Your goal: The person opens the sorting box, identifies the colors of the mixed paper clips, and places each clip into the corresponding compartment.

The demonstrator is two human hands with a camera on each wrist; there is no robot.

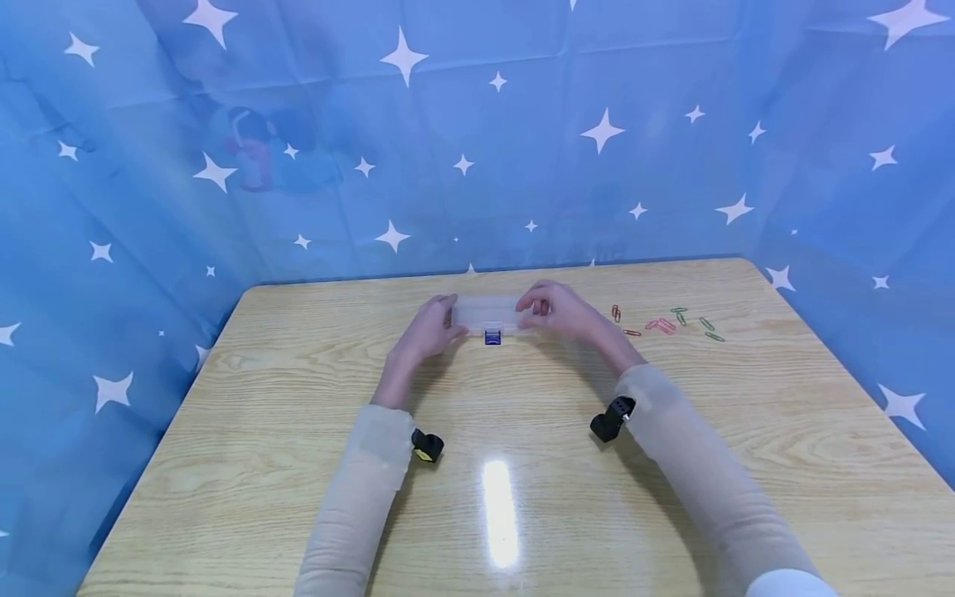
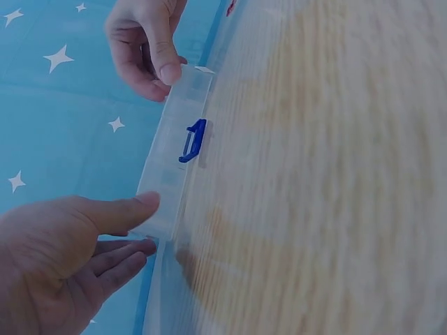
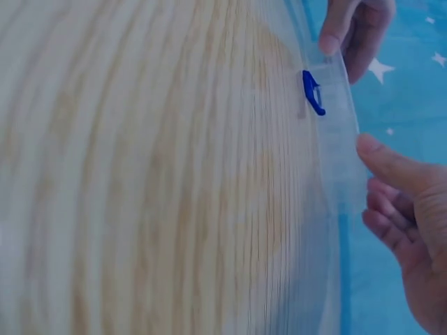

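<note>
A clear plastic box (image 1: 485,312) with a blue latch (image 1: 492,337) on its front lies near the table's far edge. My left hand (image 1: 429,332) holds its left end, the thumb on the box (image 2: 167,167) near the corner and the fingers at the end. At the opposite end my right hand (image 1: 563,313) grips the box, thumb against the near corner in the right wrist view. Out from the front side juts the latch (image 3: 313,93). Whether the lid is fully down is hard to tell through the haze of the plastic.
Right of the box lie several small paper clips: red clips (image 1: 632,333), pink clips (image 1: 661,325) and green clips (image 1: 707,323). They rest on a wood-grain table (image 1: 298,464). Behind its far edge hangs a blue curtain (image 1: 522,191) with white stars.
</note>
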